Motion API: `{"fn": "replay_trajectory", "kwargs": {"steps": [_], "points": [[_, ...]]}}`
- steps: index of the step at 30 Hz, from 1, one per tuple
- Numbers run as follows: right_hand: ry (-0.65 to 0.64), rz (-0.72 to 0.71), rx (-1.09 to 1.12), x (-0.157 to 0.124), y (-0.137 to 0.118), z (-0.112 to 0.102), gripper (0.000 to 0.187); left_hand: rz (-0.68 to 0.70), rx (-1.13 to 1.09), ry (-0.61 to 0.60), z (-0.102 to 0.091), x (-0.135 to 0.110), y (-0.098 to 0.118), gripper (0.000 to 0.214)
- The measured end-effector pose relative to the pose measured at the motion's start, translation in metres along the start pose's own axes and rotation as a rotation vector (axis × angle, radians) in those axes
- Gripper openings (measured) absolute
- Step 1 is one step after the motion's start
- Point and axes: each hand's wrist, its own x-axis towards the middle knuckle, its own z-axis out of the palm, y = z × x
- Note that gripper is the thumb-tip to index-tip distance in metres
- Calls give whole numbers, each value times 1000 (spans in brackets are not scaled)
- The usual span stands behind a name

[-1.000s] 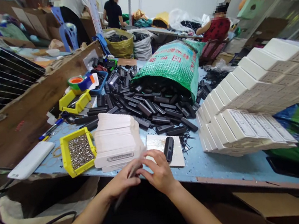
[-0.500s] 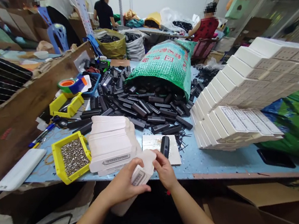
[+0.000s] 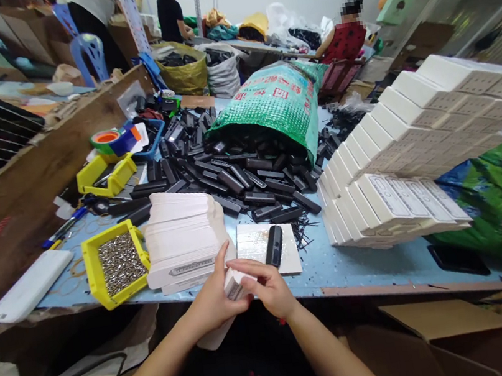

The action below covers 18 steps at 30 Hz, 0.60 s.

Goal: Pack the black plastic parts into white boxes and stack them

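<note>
At the table's front edge, a small white printed carton (image 3: pixel 233 285) is held between both hands. My left hand (image 3: pixel 215 299) wraps around its body, thumb pointing up. With its fingers over the carton's top end, my right hand (image 3: pixel 271 287) presses the end flap, which is partly hidden. Below the carton, a white card piece sticks out toward my lap. Just behind my hands stands a stack of flat white cartons (image 3: pixel 186 229). A black plastic piece (image 3: pixel 274 246) lies on a white square pad (image 3: pixel 248 238) to the right.
A yellow bin (image 3: pixel 95 271) of small metal parts stands left. Black plastic cases (image 3: pixel 231 183) spill from a green woven sack (image 3: pixel 273 100). Filled white boxes (image 3: pixel 385 199) are piled right, near a dark phone (image 3: pixel 458 259). Other people work in the background.
The carton's flap stood up open before; now it is folded down. My right hand has moved left and over the carton's end. The view has shifted slightly.
</note>
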Motion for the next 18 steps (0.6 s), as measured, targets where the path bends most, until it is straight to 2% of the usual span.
{"fn": "replay_trajectory", "kwargs": {"steps": [1, 3, 5, 8, 10, 12, 13, 14, 16, 18], "points": [[47, 18, -4, -1, 0, 4, 32, -10, -5, -8, 2, 1, 0, 108], [103, -42, -83, -4, 3, 8, 34, 4, -30, -42, 3, 4, -3, 109], [18, -136, -245, -5, 9, 0, 39, 12, -74, -59, 2, 6, -10, 105], [-183, -108, -636, 1, 24, -41, 48, -141, -277, 1, -10, 5, -27, 93], [-245, -28, -951, 7, 34, -77, 50, -273, -603, 39, -22, 2, -37, 86], [-315, 11, -1090, 9, 39, -104, 44, -333, -957, 88, -34, 0, -43, 74], [-321, 18, -1047, 9, 38, -111, 37, -342, -1090, 152, -38, 0, -43, 66], [-264, 20, -933, 7, 35, -112, 31, -351, -1184, 242, -40, 0, -42, 56], [29, 4, -545, 2, 24, -98, 31, -379, -1297, 449, -35, 2, -36, 39], [355, -50, -109, -2, 10, -73, 41, -442, -1370, 557, -21, 6, -24, 32]]}}
